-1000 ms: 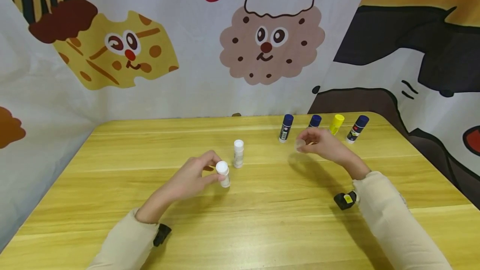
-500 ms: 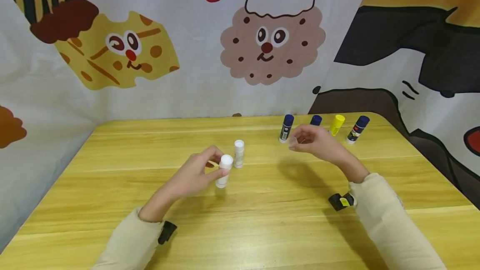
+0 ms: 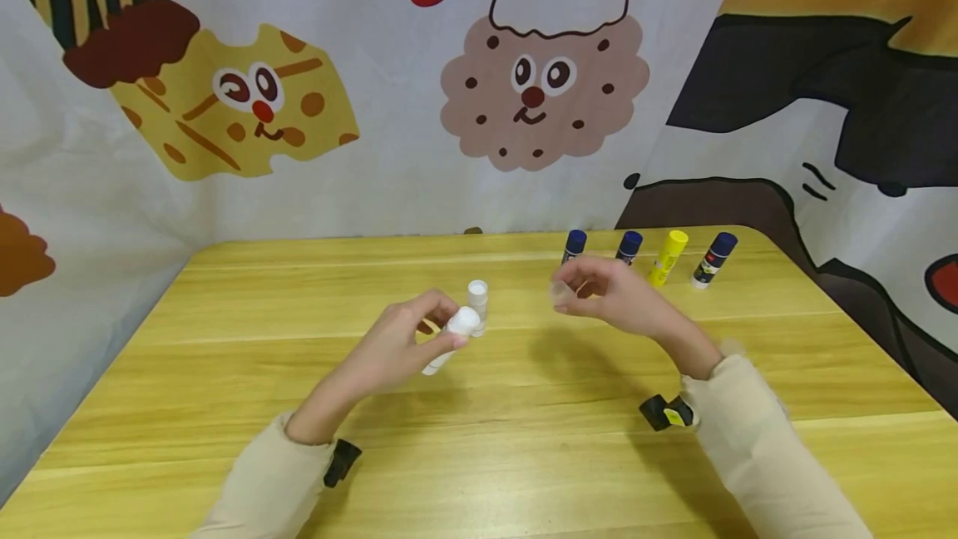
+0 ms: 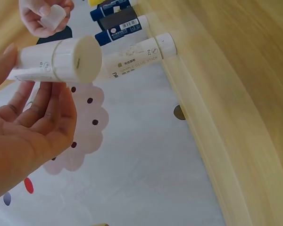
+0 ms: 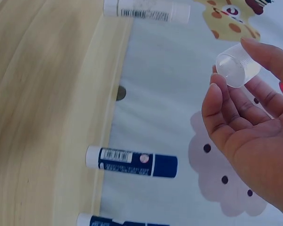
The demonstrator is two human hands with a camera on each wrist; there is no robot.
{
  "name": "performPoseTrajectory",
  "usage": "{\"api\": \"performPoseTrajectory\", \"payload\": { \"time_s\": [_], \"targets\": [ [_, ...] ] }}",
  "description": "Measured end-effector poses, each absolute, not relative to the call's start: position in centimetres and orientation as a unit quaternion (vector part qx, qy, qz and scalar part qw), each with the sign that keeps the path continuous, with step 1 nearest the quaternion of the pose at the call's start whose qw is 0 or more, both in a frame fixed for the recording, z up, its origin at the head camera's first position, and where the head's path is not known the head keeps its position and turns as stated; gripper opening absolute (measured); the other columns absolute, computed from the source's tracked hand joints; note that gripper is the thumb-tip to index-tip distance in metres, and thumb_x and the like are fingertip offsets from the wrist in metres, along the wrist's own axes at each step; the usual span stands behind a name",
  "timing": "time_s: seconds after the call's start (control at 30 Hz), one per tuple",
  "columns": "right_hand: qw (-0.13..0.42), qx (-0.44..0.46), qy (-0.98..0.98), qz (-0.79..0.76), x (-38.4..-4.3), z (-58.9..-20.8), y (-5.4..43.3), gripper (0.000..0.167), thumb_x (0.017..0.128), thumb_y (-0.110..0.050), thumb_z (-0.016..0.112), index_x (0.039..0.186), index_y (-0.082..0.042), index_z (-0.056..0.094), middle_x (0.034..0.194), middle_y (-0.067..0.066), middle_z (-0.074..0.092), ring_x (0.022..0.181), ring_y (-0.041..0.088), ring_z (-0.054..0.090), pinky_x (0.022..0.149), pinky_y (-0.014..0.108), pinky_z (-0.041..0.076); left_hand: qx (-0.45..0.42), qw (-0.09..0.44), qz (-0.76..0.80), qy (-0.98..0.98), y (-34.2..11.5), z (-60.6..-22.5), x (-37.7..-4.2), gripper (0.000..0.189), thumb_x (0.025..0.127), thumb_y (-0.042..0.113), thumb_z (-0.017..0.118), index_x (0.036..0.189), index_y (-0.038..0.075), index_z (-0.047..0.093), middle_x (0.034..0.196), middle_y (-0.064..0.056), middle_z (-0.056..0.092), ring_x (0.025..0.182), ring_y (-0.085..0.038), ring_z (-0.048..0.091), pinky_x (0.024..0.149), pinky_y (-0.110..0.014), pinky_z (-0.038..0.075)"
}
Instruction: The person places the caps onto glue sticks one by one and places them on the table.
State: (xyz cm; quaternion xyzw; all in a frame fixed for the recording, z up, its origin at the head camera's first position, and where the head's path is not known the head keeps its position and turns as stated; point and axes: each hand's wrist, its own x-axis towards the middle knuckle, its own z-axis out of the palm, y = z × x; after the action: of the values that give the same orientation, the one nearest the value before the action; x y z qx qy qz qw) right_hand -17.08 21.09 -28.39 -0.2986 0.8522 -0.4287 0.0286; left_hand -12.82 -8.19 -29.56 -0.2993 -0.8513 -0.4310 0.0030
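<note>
My left hand (image 3: 392, 343) grips a white glue stick (image 3: 462, 323) between thumb and fingers, off the table and tilted. In the left wrist view that glue stick (image 4: 52, 61) turns its round base towards the camera. Just behind it, a second white glue stick (image 3: 477, 293) stands upright on the table. My right hand (image 3: 617, 298) is raised to the right of both, pinching a small translucent cap (image 5: 238, 66) between thumb and fingers. The cap's open end shows in the right wrist view, and the hand is apart from the white glue sticks.
Towards the back right of the wooden table (image 3: 524, 456) several glue sticks stand in a row: blue-capped ones (image 3: 575, 243) (image 3: 630, 246) (image 3: 714, 259) and a yellow one (image 3: 669, 258). A cartoon-printed curtain (image 3: 374, 190) hangs behind the table's far edge.
My left hand has lifted the white glue stick slightly and tilted it, top leaning right. My right hand, still pinching the cap, has moved left towards it.
</note>
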Motion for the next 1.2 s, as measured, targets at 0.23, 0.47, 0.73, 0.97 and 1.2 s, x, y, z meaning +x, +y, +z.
{"api": "performPoseTrajectory", "payload": {
  "time_s": [0.23, 0.47, 0.73, 0.97, 1.2],
  "targets": [
    [0.035, -0.318, 0.847, -0.424, -16.4, -28.4, 19.8, 0.026, 0.079, -0.004, 0.071, 0.103, -0.001, 0.061, 0.091, 0.005, 0.06, 0.081, 0.019, 0.056, 0.07, 0.03, 0.05, -0.303, 0.002, -0.431, -0.85, -7.8, -29.4, -12.8, 0.019, 0.083, 0.016, 0.068, 0.097, 0.006, 0.059, 0.088, 0.0, 0.062, 0.081, -0.013, 0.056, 0.073, -0.032, 0.049],
    [0.051, -0.333, 0.839, -0.427, -15.5, -28.2, 18.5, 0.027, 0.078, -0.003, 0.071, 0.102, 0.0, 0.059, 0.093, 0.004, 0.059, 0.081, 0.018, 0.056, 0.07, 0.031, 0.05, -0.312, -0.012, -0.43, -0.847, -7.5, -29.4, -12.7, 0.02, 0.082, 0.018, 0.069, 0.095, 0.006, 0.058, 0.085, 0.001, 0.06, 0.076, -0.01, 0.057, 0.069, -0.025, 0.049],
    [0.064, -0.368, 0.828, -0.418, -15.1, -28.4, 17.4, 0.025, 0.079, -0.006, 0.071, 0.1, -0.002, 0.06, 0.092, 0.003, 0.061, 0.077, 0.015, 0.057, 0.069, 0.031, 0.05, -0.325, -0.001, -0.423, -0.846, -7.2, -29.6, -12.7, 0.02, 0.081, 0.018, 0.069, 0.095, 0.007, 0.059, 0.085, 0.002, 0.06, 0.077, -0.01, 0.055, 0.066, -0.025, 0.048],
    [0.055, -0.393, 0.829, -0.394, -14.5, -28.4, 16.6, 0.025, 0.081, -0.01, 0.07, 0.103, -0.003, 0.062, 0.096, 0.003, 0.062, 0.078, 0.013, 0.056, 0.067, 0.031, 0.05, -0.329, -0.007, -0.43, -0.84, -7.0, -29.8, -12.7, 0.02, 0.08, 0.019, 0.07, 0.094, 0.009, 0.059, 0.084, 0.003, 0.06, 0.077, -0.01, 0.055, 0.064, -0.025, 0.048],
    [0.065, -0.398, 0.824, -0.398, -14.0, -28.4, 16.0, 0.024, 0.081, -0.01, 0.069, 0.103, -0.005, 0.062, 0.095, 0.001, 0.063, 0.077, 0.013, 0.054, 0.066, 0.03, 0.05, -0.341, -0.018, -0.437, -0.832, -6.8, -29.9, -12.5, 0.02, 0.08, 0.02, 0.07, 0.093, 0.008, 0.06, 0.083, 0.004, 0.059, 0.075, -0.01, 0.054, 0.064, -0.028, 0.048]
  ]
}}
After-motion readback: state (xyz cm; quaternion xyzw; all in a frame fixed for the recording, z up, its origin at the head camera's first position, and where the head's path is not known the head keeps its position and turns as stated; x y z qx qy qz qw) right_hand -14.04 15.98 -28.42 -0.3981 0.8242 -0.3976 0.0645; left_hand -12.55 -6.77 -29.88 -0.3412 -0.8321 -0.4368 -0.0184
